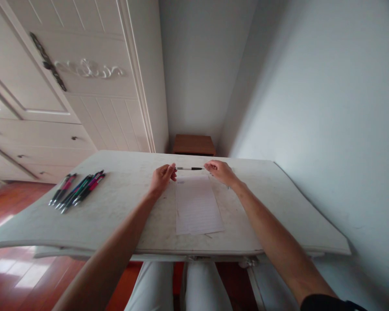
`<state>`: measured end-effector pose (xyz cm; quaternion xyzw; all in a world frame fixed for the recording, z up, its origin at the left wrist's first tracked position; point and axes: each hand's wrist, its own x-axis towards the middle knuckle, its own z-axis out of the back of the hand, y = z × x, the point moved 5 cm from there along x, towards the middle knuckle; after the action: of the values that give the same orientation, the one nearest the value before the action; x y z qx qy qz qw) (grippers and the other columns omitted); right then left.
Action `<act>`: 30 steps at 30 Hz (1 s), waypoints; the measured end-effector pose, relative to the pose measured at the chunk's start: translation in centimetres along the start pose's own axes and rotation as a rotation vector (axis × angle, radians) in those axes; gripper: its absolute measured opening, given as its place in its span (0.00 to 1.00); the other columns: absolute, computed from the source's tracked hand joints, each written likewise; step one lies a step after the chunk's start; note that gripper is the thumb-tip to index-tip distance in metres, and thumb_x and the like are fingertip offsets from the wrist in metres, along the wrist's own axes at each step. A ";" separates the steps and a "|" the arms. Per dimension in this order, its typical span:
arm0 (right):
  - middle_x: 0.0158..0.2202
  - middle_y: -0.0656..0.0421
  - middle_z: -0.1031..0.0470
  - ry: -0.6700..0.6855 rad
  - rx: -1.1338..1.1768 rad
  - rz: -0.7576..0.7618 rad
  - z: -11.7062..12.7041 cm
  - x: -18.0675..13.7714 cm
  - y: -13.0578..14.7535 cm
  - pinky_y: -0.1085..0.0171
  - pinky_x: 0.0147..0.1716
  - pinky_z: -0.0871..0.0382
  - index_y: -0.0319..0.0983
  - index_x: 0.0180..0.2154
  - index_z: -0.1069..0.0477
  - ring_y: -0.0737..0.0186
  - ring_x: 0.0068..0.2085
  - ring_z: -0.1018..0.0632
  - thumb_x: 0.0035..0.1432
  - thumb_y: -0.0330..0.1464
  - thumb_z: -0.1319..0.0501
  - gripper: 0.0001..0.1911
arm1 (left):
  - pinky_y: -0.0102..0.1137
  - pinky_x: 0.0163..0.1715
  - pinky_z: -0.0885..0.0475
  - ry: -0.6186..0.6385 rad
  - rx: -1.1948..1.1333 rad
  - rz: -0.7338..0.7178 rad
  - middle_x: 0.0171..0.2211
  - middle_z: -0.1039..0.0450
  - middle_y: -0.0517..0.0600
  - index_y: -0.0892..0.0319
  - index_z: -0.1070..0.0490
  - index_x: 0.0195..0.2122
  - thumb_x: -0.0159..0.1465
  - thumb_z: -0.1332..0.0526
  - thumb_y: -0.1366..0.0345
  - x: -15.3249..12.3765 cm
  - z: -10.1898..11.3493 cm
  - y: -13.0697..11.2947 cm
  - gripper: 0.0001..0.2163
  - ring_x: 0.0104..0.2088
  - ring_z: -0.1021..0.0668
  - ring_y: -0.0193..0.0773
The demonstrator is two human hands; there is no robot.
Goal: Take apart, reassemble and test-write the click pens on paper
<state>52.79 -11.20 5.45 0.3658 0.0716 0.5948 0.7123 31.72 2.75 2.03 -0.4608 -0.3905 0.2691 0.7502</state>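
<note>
A pen [188, 168] with a pale barrel and a black grip lies level between my two hands, above the far edge of the paper. My left hand [163, 176] is closed, its thumb and fingers pinching the barrel's left end. At the tip end, my right hand [221, 171] is closed in a pinch; the part between its fingertips is hidden. Below the pen, a lined sheet of paper [197, 205] rests on the white table [132, 233]. Small bits, too small to name, show beneath my right hand.
Several pens [78, 190] with dark, pink and green parts lie in a loose group at the table's left. A white cabinet [116, 108] stands beyond on the left, a wall [327, 108] runs along the right, and a brown wooden box [194, 142] sits behind the table.
</note>
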 end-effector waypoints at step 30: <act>0.20 0.61 0.31 -0.056 0.709 -0.321 -4.3 -0.7 0.1 0.69 0.19 0.41 0.35 0.25 0.25 0.72 0.20 0.34 0.46 0.57 0.34 0.29 | 0.28 0.19 0.33 -0.008 -0.034 0.019 0.29 0.23 0.50 0.61 0.23 0.39 0.52 0.33 0.49 0.0 -0.2 -0.7 0.21 0.20 0.23 0.35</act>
<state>50.20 -9.99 2.17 0.5895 0.3092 0.4040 0.6273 31.94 2.31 2.61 -0.4761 -0.3935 0.2713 0.7381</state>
